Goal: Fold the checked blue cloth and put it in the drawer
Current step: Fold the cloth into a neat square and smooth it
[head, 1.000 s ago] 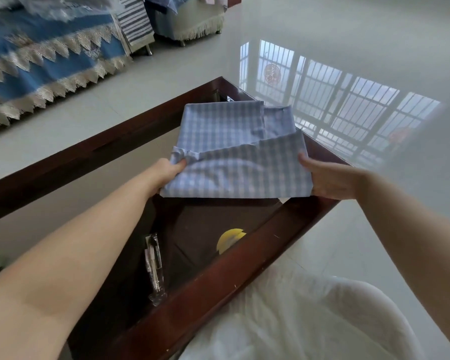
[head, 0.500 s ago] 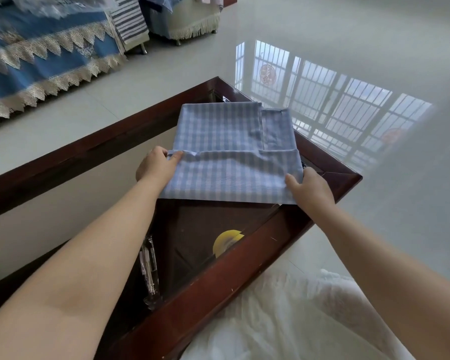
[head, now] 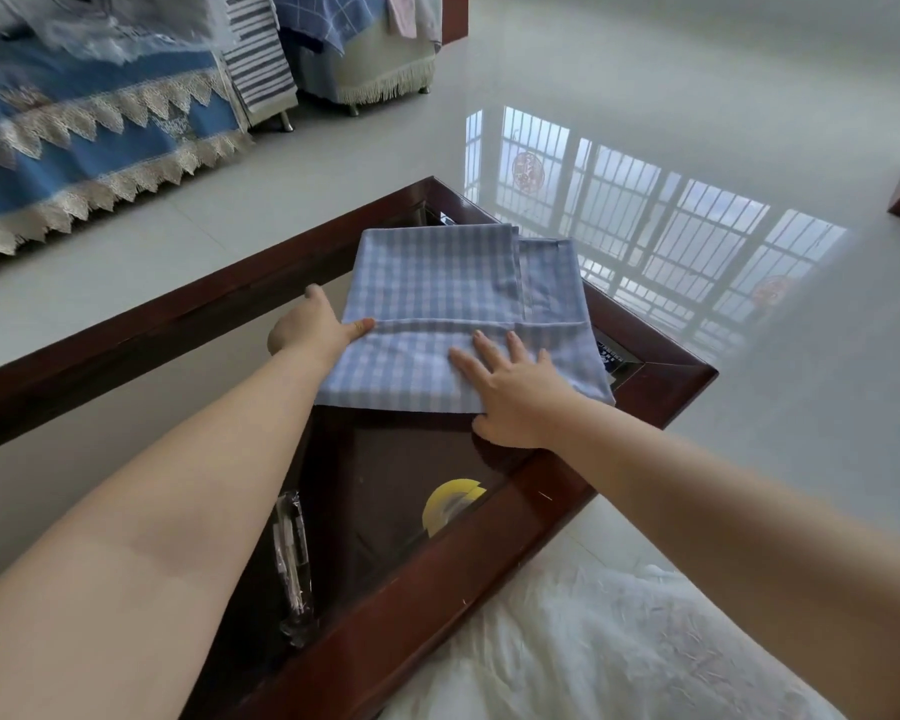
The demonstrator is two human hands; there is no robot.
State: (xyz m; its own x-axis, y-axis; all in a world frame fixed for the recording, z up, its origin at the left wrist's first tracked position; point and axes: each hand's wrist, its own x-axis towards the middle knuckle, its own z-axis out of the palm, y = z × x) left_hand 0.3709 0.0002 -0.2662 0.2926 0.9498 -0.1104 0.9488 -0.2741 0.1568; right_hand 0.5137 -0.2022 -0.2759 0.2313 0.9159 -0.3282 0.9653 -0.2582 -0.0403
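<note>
Across the far end of the open drawer [head: 661, 397] lies the one checked blue cloth [head: 437, 283], folded into a flat, roughly rectangular packet. Its longer sides run from the person toward the drawer's far corner, and its near edge crosses the drawer from side to side. A horizontal fold line cuts across the packet about midway, and a narrower under-layer shows along the right side of its far half.

Two hands are on the cloth. The left hand [head: 310, 330] sits at the cloth's left edge, level with the fold line, its thumb lying on top of the fabric; the other fingers are hidden, so whether they pinch the edge cannot be told. The right hand [head: 515, 394] lies flat on the near right part of the cloth, fingers straight and spread, pointing away from the person, with its heel over the near edge. The hands are apart, with the near half of the cloth between them.

Nearer the person, inside the drawer, lie one yellow roll of tape [head: 450, 506] and one clear plastic packet [head: 292, 558].
</note>
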